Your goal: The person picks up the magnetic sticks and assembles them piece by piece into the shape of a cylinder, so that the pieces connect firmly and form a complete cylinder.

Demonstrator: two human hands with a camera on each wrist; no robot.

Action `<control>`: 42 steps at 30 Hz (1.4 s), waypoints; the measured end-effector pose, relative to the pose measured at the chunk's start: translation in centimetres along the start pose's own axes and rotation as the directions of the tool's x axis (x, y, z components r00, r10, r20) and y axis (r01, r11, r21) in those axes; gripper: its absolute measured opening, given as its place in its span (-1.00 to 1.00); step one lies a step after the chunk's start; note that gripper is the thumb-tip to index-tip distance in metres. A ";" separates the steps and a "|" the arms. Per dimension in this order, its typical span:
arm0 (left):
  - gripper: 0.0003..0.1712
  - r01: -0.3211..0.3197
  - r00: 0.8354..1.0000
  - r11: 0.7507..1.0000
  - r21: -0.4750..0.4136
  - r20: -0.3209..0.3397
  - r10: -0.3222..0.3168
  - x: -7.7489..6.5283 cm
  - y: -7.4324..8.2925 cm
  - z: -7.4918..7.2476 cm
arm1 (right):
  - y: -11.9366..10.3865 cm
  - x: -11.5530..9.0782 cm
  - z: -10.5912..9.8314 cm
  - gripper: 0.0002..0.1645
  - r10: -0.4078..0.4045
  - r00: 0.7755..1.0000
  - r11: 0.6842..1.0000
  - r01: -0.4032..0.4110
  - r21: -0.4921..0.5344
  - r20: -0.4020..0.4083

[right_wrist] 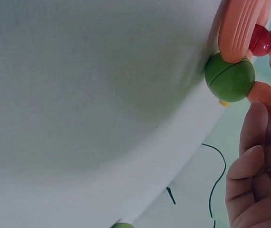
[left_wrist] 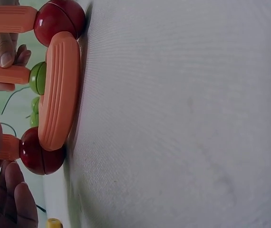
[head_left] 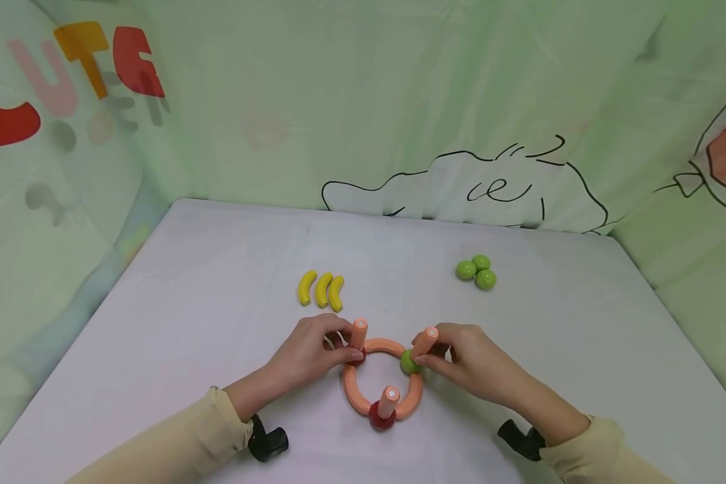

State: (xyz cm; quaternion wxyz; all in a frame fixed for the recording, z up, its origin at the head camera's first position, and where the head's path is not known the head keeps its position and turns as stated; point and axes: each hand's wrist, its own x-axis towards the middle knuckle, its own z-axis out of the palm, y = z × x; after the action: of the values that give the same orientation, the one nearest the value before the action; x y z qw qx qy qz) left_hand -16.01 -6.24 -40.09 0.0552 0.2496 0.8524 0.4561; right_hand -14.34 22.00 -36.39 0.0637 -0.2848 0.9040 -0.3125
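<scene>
Curved orange rods (head_left: 353, 393) lie on the table as a ring, joined by a green ball (head_left: 409, 364) and two red balls. A short orange stick stands up from each ball. My left hand (head_left: 314, 346) pinches the left stick (head_left: 359, 332) low down, thumb by its red ball (left_wrist: 43, 154). With thumb and fingers, my right hand (head_left: 474, 356) holds the tilted right stick (head_left: 426, 340) above the green ball. Neither hand touches the front stick (head_left: 389, 401), upright on the other red ball (head_left: 382, 419). The wrist views show seams around the balls.
Three yellow banana-shaped pieces (head_left: 321, 290) lie behind the left hand. Farther back on the right, three green balls (head_left: 485, 279) sit together. Light cloth covers the table (head_left: 218, 269), and printed curtains (head_left: 363, 101) hang around it. Each wrist wears a black camera (head_left: 267, 442).
</scene>
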 end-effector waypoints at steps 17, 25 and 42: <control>-0.86 0.010 1.000 1.000 -0.002 0.000 -0.010 0.0 0.2 0.1 | -0.1 0.0 -0.1 -0.90 -0.025 1.000 1.000 0.025 -0.001 -0.013; -0.81 0.004 1.000 1.000 0.000 0.003 -0.004 0.0 0.2 -0.1 | 0.0 0.0 -0.1 -0.90 0.004 1.000 1.000 -0.004 0.000 0.004; -0.62 0.124 0.983 0.992 0.024 0.133 -0.126 -0.2 -0.9 0.5 | 2.5 -1.0 -1.2 -0.68 0.096 0.995 0.993 -0.095 -0.066 0.003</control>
State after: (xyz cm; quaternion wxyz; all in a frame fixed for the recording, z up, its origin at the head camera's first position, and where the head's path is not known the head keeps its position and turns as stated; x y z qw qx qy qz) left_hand -16.01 -6.37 -41.10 0.1390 0.2260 0.8643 0.4273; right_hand -15.02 24.81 -37.03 0.0722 -0.2441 0.9262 -0.2781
